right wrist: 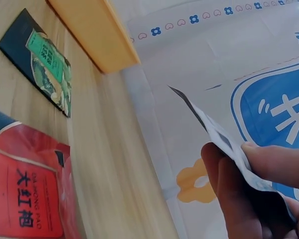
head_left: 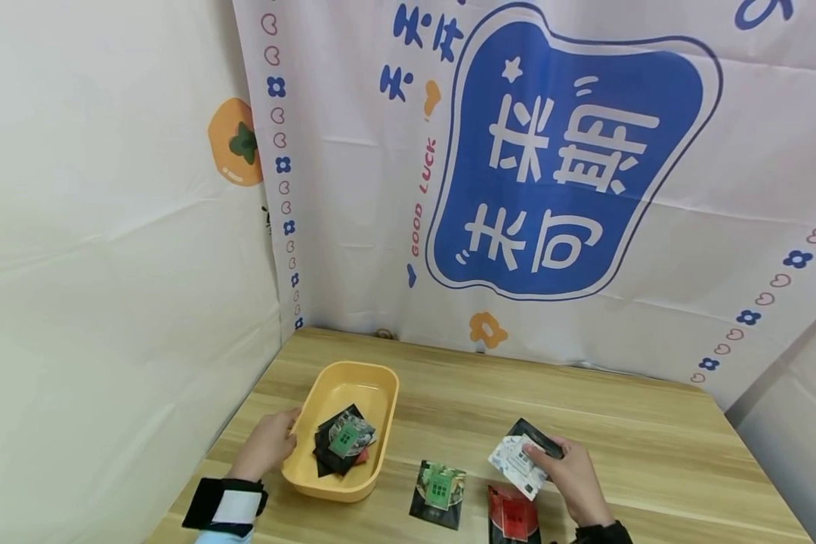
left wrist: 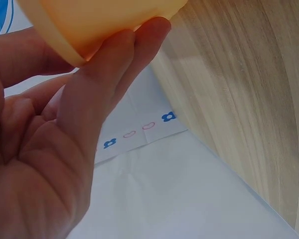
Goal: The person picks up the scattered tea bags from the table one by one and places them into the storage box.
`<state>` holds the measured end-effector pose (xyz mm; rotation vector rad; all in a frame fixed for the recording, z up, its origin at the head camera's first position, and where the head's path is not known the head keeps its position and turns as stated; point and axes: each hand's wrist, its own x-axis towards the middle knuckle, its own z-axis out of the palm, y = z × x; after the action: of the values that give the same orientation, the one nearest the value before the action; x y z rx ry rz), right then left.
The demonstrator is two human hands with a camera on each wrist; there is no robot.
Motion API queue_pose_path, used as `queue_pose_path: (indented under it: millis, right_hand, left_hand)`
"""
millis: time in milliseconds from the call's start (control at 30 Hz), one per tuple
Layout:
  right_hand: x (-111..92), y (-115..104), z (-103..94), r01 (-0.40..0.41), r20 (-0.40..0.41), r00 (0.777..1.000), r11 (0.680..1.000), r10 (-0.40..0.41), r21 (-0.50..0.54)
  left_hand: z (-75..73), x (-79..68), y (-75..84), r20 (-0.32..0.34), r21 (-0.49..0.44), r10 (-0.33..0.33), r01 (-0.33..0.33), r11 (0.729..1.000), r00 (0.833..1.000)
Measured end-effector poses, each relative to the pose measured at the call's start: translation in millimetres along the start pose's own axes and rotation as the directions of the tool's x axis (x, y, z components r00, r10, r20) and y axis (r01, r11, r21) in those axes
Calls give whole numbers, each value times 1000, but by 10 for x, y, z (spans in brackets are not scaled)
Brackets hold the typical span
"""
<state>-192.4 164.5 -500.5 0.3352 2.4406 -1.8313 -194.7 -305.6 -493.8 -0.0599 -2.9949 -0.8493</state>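
Observation:
My left hand (head_left: 270, 447) grips the near-left rim of a yellow plastic bin (head_left: 390, 393); the left wrist view has the bin's edge (left wrist: 78, 59) between thumb and fingers. Inside the bin lies a small pile of dark sachets, topped by one with a green label (head_left: 347, 437). Over the table at the right, my right hand (head_left: 574, 476) pinches a white patterned sachet (head_left: 519, 461) together with a black sachet (head_left: 532, 432). Below this hand lies a red Da Hong Pao tea sachet (head_left: 513, 517). A green-labelled sachet (head_left: 438, 491) lies flat between it and the bin.
The wood-grain table (head_left: 625, 408) meets a printed white cloth (head_left: 367, 227) hanging behind it. Along the left side a plain white sheet (head_left: 109, 264) borders the table. The right wrist view shows the bin wall (right wrist: 97, 32) beyond the loose sachets.

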Motion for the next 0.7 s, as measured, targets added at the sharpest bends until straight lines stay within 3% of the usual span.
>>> queue_pose_path:
  millis: [300, 700]
  right_hand:
    - [24, -139, 79, 32, 24, 999, 999, -32, 16]
    - [85, -224, 178, 46, 26, 999, 997, -47, 58]
  left_hand:
    - [-22, -3, -1, -17, 8, 34, -33, 999, 999]
    - [-1, -1, -24, -4, 4, 28, -28, 1000, 1000]
